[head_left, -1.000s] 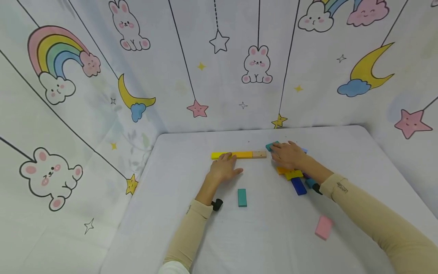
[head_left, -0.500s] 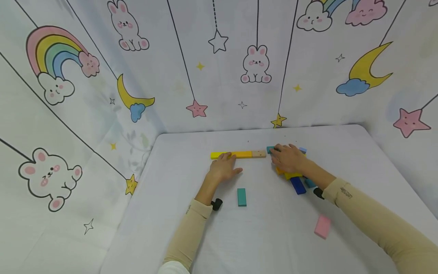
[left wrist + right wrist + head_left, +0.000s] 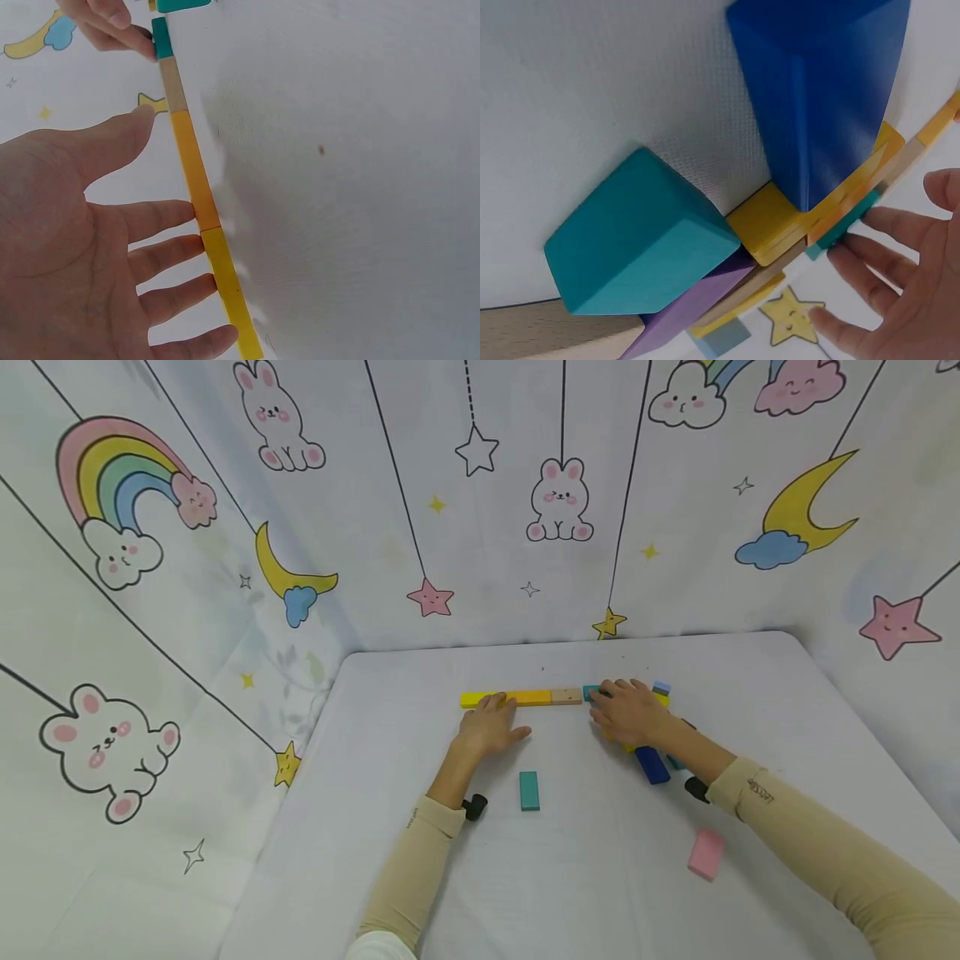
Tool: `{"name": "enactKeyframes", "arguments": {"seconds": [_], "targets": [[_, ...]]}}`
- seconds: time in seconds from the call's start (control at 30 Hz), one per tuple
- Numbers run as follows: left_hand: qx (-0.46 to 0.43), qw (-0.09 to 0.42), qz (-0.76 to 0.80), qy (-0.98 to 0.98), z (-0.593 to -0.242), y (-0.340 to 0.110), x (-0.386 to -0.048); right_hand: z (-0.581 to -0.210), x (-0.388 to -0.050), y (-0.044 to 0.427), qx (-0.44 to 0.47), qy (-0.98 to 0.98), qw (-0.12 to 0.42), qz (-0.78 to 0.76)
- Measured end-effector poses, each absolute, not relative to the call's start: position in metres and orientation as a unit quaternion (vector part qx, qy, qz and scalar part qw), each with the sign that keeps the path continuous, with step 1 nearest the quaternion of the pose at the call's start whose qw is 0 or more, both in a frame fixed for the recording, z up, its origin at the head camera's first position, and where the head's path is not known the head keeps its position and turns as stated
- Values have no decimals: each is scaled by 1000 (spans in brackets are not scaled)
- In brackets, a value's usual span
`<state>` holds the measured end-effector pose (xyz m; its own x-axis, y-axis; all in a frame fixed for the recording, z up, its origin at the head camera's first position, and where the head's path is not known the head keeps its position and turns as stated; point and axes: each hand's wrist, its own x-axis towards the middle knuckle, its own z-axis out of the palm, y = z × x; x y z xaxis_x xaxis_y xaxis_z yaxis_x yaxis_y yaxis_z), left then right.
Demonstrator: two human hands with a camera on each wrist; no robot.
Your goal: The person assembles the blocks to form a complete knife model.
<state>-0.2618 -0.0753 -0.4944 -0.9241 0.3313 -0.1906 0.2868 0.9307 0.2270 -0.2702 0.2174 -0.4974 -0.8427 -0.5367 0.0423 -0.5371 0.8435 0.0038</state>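
While spread, empty left hand [image 3: 487, 729] touches mid-frame row [image 3: 532, 697], straight-fingered right hand [image 3: 636, 714] touches teal block [image 3: 591, 692] at right end. Best nudged gently, squarely.

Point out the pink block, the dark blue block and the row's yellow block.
Pink block [image 3: 707, 854], head view: middle of its top.
Dark blue block [image 3: 653, 766], head view: middle of its top.
Row's yellow block [image 3: 232, 293], left wrist view: middle of its visible face.

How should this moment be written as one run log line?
left hand: touches yellow block, orange block | right hand: touches teal block | wood block: between orange and teal
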Motion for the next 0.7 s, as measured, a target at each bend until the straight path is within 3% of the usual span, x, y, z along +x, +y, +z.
{"name": "enactKeyframes", "arguments": {"seconds": [0.7], "targets": [[156,117,93,976,-494,-75,-262,-511,-270,217,269,-963,23,18]]}}
